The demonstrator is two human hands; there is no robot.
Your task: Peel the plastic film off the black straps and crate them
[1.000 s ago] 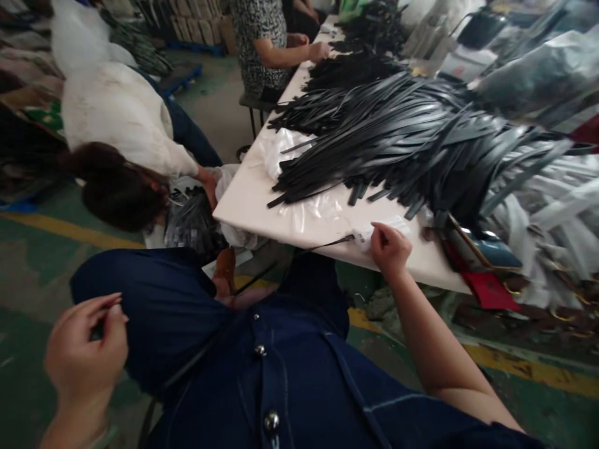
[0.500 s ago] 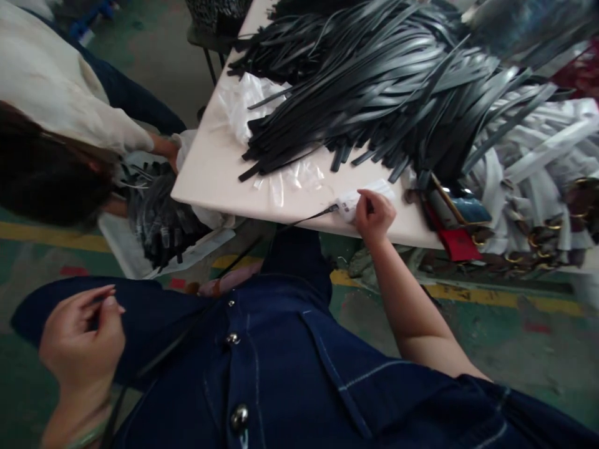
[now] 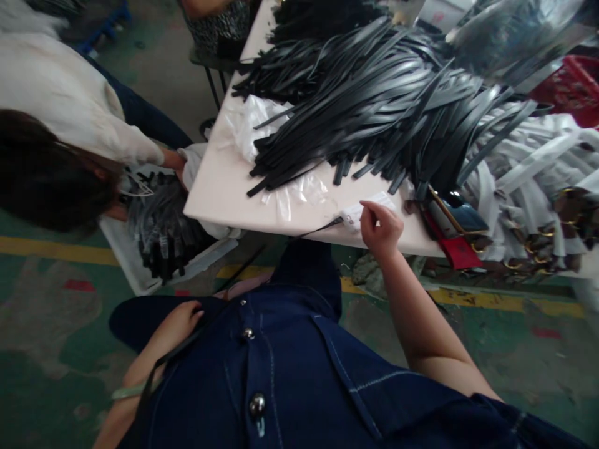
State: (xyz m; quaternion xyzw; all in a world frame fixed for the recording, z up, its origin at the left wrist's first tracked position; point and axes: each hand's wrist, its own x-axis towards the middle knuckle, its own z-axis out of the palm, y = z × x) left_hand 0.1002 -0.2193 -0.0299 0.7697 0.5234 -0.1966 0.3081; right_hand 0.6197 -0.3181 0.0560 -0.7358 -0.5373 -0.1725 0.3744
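Note:
My left hand lies on my thigh in the dark blue clothing, its fingers loosely stretched and nothing seen in them. A pale bangle circles that wrist. At the table's near edge, my right hand is closed, fingers curled in; whether anything is inside is hidden. Just left of it and partly behind it lies a white item with printed marks, with a black cord running from it over the edge towards me. Beyond my right hand spreads a big pile of black straps.
Crumpled clear plastic lies on the white table. White-wrapped straps with buckles, a dark gold-edged item and a red piece are at right. A co-worker bends over a bin of dark wrapped straps at left.
My left hand has come down and right, from the air at the left onto my thigh, its fingers loosening. My right hand stays by the white item. The view has shifted slightly.

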